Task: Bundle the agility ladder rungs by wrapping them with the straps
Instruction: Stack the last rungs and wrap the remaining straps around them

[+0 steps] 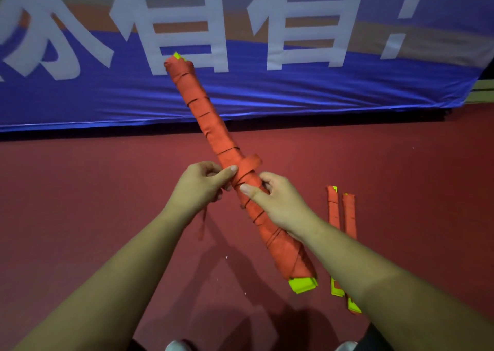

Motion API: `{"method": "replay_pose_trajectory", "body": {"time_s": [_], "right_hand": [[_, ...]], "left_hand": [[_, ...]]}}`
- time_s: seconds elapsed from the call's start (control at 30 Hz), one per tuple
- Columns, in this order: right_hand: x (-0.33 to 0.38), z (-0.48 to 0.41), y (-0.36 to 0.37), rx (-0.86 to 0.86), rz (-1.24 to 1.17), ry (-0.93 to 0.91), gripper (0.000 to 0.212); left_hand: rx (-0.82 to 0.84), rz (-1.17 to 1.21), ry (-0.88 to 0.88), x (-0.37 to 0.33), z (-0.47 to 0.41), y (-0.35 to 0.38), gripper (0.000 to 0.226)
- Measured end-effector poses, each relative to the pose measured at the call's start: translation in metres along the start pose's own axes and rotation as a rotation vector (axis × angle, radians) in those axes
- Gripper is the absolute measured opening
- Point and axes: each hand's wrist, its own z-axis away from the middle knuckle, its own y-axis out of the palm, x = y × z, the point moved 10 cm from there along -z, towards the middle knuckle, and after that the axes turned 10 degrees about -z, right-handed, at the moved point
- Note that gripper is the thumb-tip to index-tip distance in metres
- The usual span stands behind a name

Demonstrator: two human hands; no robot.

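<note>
Two smaller orange-wrapped rung bundles (334, 211) lie right on the dark red floor (107, 190); a blue banner with white characters (294, 91) runs along the far side; bare floor left; held above it, slanting, the long orange-strapped bundle of yellow-green rungs (211, 120); the left hand (203, 184) pinches its orange strap (251, 162); the right hand (278, 200) grips its middle.

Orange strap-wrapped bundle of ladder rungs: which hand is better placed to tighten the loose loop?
Probably the left hand: it pinches the orange strap beside its loose loop, while the right hand grips the long orange bundle.

Left hand (201, 184), right hand (280, 204), fingers curled.
</note>
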Motion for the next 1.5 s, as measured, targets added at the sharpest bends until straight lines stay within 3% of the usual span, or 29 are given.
{"method": "replay_pose_trajectory", "body": {"time_s": [0.17,0.3,0.4,0.5,0.57,0.7,0.77,0.83,0.93,1.03,1.1,1.17,1.23,1.43,1.5], "right_hand": [[-0.007,0.0,0.012,0.077,-0.057,0.005,0.031],[-0.002,0.002,0.022,0.145,-0.08,-0.02,0.029],[0.002,0.003,0.027,0.158,0.07,-0.086,0.035],[0.003,0.001,0.024,0.107,0.26,-0.107,0.046],[0.005,-0.001,0.018,0.082,0.146,-0.072,0.047],[0.002,-0.004,0.006,0.075,-0.292,0.116,0.028],[-0.005,0.001,0.012,0.174,-0.444,0.276,0.031],[-0.005,0.009,0.022,0.312,-0.511,0.362,0.032],[0.004,0.007,0.021,0.319,-0.531,0.297,0.03],[0.009,0.004,0.011,0.234,-0.538,0.21,0.03],[0.01,0.001,0.0,0.145,-0.424,0.137,0.028],[0.013,-0.004,-0.015,0.02,-0.146,0.022,0.032],[0.018,-0.006,-0.019,-0.045,0.08,-0.052,0.036],[0.017,-0.002,-0.019,-0.153,0.297,-0.126,0.034],[0.017,0.0,-0.014,-0.151,0.328,-0.156,0.033]], "left_hand": [[-0.085,-0.025,-0.037,0.008,0.001,-0.008,0.032],[-0.084,0.007,-0.064,0.01,0.002,-0.013,0.041],[-0.076,0.034,-0.106,0.019,0.0,-0.011,0.053],[-0.083,0.066,-0.119,0.021,0.001,-0.011,0.049],[-0.087,0.123,-0.086,0.018,0.0,-0.012,0.043],[0.017,0.272,0.013,0.002,-0.001,-0.012,0.025],[0.123,0.38,0.075,-0.009,0.0,-0.008,0.014],[0.194,0.465,0.129,-0.017,0.002,-0.005,0.02],[0.208,0.461,0.16,-0.027,0.005,-0.005,0.032],[0.142,0.379,0.115,-0.023,0.002,-0.008,0.015],[0.015,0.198,0.094,-0.012,-0.004,-0.016,0.012],[-0.082,0.054,0.07,-0.004,-0.006,-0.02,0.023],[-0.101,0.06,0.058,-0.002,-0.006,-0.016,0.019],[-0.048,0.151,0.036,-0.004,0.0,0.002,0.01],[-0.067,0.113,0.038,-0.004,0.001,0.001,0.025]]}}
